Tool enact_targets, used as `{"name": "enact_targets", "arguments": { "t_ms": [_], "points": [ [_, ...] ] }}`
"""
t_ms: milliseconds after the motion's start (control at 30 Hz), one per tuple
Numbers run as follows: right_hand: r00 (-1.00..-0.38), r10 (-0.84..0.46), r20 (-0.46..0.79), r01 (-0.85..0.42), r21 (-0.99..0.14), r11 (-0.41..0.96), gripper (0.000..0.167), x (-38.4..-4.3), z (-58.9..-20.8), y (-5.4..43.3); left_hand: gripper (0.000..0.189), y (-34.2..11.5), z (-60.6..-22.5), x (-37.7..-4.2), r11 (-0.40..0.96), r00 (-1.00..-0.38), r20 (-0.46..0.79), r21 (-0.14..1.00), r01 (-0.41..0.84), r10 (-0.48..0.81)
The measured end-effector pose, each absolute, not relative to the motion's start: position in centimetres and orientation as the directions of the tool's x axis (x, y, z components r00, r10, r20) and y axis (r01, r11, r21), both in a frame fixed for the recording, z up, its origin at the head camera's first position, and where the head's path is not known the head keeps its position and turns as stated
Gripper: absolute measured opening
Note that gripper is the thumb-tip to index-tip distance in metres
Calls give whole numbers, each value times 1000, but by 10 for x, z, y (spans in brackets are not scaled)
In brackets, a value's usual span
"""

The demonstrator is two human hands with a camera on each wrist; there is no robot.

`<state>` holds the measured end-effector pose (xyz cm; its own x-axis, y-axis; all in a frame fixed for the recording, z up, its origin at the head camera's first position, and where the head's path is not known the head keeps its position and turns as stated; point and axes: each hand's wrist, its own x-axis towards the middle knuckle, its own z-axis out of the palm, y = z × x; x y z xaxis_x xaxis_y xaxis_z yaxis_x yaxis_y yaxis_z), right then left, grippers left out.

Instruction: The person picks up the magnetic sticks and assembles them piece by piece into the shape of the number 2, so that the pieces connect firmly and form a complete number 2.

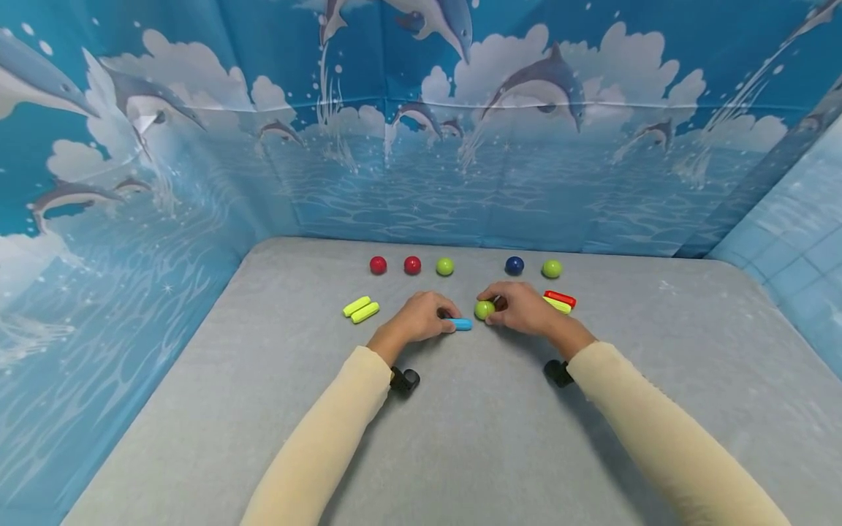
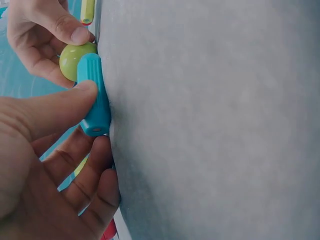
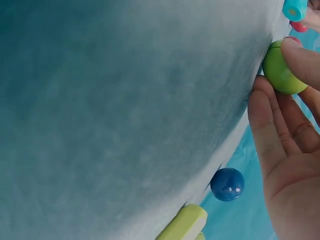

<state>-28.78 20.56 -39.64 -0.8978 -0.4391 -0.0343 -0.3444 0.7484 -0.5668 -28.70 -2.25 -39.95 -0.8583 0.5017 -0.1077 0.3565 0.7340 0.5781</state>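
Observation:
My left hand [image 1: 424, 315] pinches a light-blue ribbed stick [image 1: 462, 324] between thumb and fingers, low over the grey table. Just to its right, my right hand [image 1: 520, 305] grips a yellow-green ball [image 1: 484, 310] with thumb and fingertips. In the left wrist view the blue stick [image 2: 94, 95] overlaps the ball [image 2: 75, 61], and the left thumb lies along the stick's side. The right wrist view has the thumb on the near face of the green ball [image 3: 281, 70], its lower fingers against the table surface.
Along the back stand two red balls [image 1: 395, 265], a green ball [image 1: 444, 266], a dark-blue ball [image 1: 514, 265] and another green ball [image 1: 552, 269]. Two yellow sticks [image 1: 361, 309] lie left of my hands. A red stick [image 1: 560, 299] and a yellow stick [image 1: 558, 305] lie beyond my right wrist.

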Motion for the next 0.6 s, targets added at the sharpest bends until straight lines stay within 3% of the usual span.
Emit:
{"name": "enact_targets", "arguments": {
  "t_ms": [300,600],
  "points": [
    [-900,-433,-43,-329,-584,742,39,-290,-393,206,22,-24,-398,-291,725,-864,-115,604,330,490],
    [-904,-422,-65,-313,-572,758,38,-290,-392,206,14,-26,-399,-297,727,-913,-35,617,301,407]
  ]
}}
